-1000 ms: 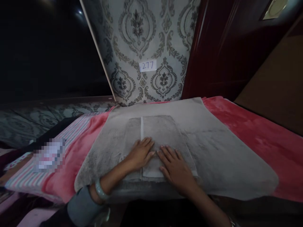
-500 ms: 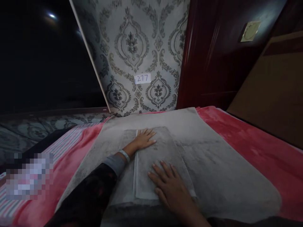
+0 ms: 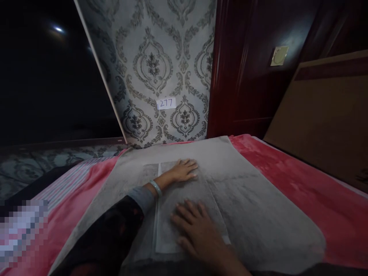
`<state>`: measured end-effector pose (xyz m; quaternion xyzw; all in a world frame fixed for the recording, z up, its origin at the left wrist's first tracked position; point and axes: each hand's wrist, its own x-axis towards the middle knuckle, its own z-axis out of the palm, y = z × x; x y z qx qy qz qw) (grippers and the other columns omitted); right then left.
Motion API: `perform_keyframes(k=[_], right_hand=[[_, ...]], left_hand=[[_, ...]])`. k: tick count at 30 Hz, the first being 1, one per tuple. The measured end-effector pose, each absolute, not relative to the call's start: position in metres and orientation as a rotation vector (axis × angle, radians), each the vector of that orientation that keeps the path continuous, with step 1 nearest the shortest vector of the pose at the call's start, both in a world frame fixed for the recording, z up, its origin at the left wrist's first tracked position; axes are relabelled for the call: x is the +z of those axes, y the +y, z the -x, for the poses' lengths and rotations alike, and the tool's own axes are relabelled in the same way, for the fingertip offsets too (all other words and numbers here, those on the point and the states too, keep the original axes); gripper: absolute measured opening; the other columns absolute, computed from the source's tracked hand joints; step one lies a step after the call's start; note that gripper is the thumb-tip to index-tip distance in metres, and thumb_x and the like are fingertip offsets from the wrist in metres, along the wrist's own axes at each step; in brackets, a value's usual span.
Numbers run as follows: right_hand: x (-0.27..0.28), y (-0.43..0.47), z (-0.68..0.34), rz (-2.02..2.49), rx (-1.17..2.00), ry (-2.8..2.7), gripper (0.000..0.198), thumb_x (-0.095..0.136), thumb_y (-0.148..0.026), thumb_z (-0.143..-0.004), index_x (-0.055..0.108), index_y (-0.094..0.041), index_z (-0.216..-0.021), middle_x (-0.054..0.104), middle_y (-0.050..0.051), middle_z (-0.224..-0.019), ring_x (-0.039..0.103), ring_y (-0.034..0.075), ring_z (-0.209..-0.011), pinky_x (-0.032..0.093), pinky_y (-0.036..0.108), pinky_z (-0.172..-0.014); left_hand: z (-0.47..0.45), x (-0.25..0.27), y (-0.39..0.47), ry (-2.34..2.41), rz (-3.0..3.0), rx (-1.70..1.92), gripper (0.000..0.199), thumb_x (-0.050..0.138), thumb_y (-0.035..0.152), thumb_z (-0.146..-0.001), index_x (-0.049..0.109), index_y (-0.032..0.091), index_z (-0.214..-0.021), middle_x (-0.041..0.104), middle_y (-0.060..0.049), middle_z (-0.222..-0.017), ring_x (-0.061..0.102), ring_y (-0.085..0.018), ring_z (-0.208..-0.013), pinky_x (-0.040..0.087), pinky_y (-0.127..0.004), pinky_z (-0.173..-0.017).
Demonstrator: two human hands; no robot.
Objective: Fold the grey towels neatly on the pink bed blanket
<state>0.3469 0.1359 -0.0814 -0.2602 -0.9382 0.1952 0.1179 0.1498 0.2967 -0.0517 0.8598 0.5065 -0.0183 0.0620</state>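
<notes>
A flat rectangular folded sheet (image 3: 172, 214), greyish with pale edges and apparently see-through, lies on a grey plush blanket (image 3: 253, 207). My left hand (image 3: 184, 170) rests palm down near the sheet's far end, fingers outstretched toward the right. On the nearer part of the sheet, close to its right edge, my right hand (image 3: 198, 230) lies flat with fingers spread and slightly blurred. Neither hand grips anything. Both forearms partly cover the sheet, so its near right corner is hidden. A pale bangle circles my left wrist.
Pink-red bedding (image 3: 276, 168) shows under the blanket on both sides. Beyond stands a patterned wall (image 3: 152, 80) with a paper label (image 3: 166, 103) marked 277. A large dark screen (image 3: 51, 84) is at left; a brown cardboard panel (image 3: 322, 111) leans at right.
My left hand has slid rightward across the far end of the sheet. My right hand stays at about the same place on it. The camera view has shifted slightly.
</notes>
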Motion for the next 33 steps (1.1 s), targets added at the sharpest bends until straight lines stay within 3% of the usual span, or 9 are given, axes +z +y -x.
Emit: perform_keyframes(k=[9,16,20,24,28,30,33], right_hand=[[-0.097,0.139,-0.345,0.73,0.59,-2.834,0.072,0.061,-0.03,-0.09,0.03,-0.044,-0.154,0.018,-0.006,-0.163,0.009,0.037,-0.15,0.015,0.07,-0.116],[-0.097,0.138,-0.345,0.755,0.546,-2.83,0.068,0.057,-0.03,-0.093,0.03,-0.044,-0.154,0.019,-0.007,-0.163,0.01,0.035,-0.15,0.015,0.071,-0.116],[-0.103,0.135,-0.347,0.778,0.465,-2.808,0.064,0.054,-0.031,-0.095,0.031,-0.044,-0.153,0.02,-0.006,-0.163,0.011,0.034,-0.15,0.014,0.07,-0.116],[-0.093,0.134,-0.347,0.795,0.446,-2.825,0.055,0.051,-0.036,-0.099,0.037,-0.04,-0.152,0.026,-0.002,-0.162,0.015,0.033,-0.15,0.016,0.068,-0.116],[-0.073,0.135,-0.329,0.727,0.437,-2.847,0.047,0.05,-0.038,-0.1,0.048,-0.031,-0.147,0.043,0.005,-0.154,0.03,0.03,-0.145,0.02,0.062,-0.118],[-0.07,0.137,-0.316,0.654,0.425,-2.846,0.048,0.049,-0.04,-0.101,0.047,-0.029,-0.148,0.041,0.007,-0.155,0.03,0.028,-0.145,0.019,0.057,-0.119],[-0.078,0.139,-0.3,0.603,0.409,-2.864,0.055,0.049,-0.043,-0.101,0.04,-0.028,-0.152,0.028,0.007,-0.161,0.019,0.028,-0.149,0.016,0.055,-0.121]], left_hand=[[-0.14,-0.076,0.335,1.481,-2.543,-0.021,0.068,0.035,0.063,-0.096,0.027,0.032,-0.156,0.022,-0.005,-0.165,0.017,-0.03,-0.152,0.013,-0.058,-0.119],[-0.141,-0.082,0.336,1.544,-2.614,0.128,0.059,0.032,0.056,-0.098,0.035,0.033,-0.152,0.035,-0.004,-0.16,0.033,-0.025,-0.146,0.028,-0.049,-0.117],[-0.146,-0.077,0.32,1.757,-2.661,0.227,0.054,0.033,0.047,-0.1,0.045,0.025,-0.147,0.046,-0.011,-0.153,0.041,-0.028,-0.141,0.027,-0.054,-0.117],[-0.13,-0.063,0.297,1.751,-2.693,0.227,0.053,0.035,0.051,-0.099,0.049,0.026,-0.144,0.041,-0.011,-0.156,0.034,-0.03,-0.146,0.022,-0.056,-0.119],[-0.092,-0.057,0.272,1.681,-2.646,0.073,0.057,0.033,0.056,-0.099,0.043,0.028,-0.148,0.039,-0.009,-0.158,0.028,-0.028,-0.149,0.017,-0.058,-0.119],[-0.074,-0.06,0.265,1.717,-2.58,0.027,0.061,0.033,0.058,-0.098,0.037,0.028,-0.151,0.033,-0.009,-0.161,0.023,-0.029,-0.15,0.013,-0.059,-0.12],[-0.058,-0.072,0.264,1.762,-2.486,0.055,0.064,0.028,0.059,-0.098,0.029,0.029,-0.155,0.024,-0.007,-0.165,0.017,-0.028,-0.152,0.01,-0.057,-0.12]])
